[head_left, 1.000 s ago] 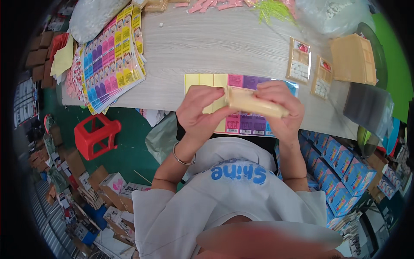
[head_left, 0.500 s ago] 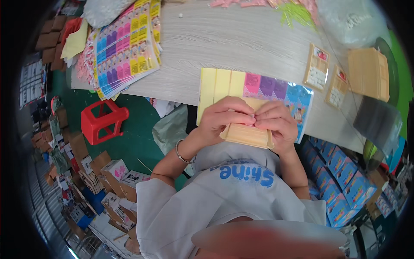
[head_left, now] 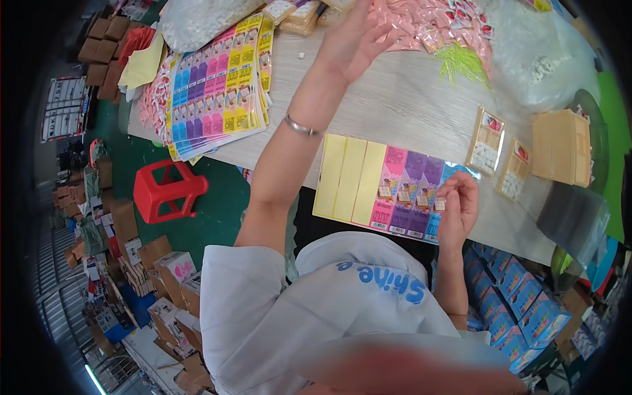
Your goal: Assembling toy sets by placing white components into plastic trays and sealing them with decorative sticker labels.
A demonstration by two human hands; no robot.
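My left hand [head_left: 355, 46] reaches to the far edge of the table, fingers spread, its far side cut off by the top of the picture. It is between a pile of small filled trays [head_left: 299, 20] and a heap of pink packets [head_left: 428, 26]. I see nothing held in it. My right hand [head_left: 459, 210] hovers over the blue end of a printed card sheet [head_left: 359, 181], fingers loosely bent and seemingly holding nothing. That sheet, with yellow, pink, purple and blue strips, lies at the near table edge.
Stacked colourful printed sheets [head_left: 214, 89] lie at the left. Two filled trays [head_left: 486, 141] and a stack of cream trays [head_left: 559, 148] are at the right, near thin green pieces [head_left: 457, 62] and plastic bags [head_left: 540, 52]. A red stool [head_left: 168, 191] stands on the floor.
Both hands held a cream tray in front of my body; now they are apart and the tray is out of them. My left arm has stretched far forward; my right hand has shifted slightly right.
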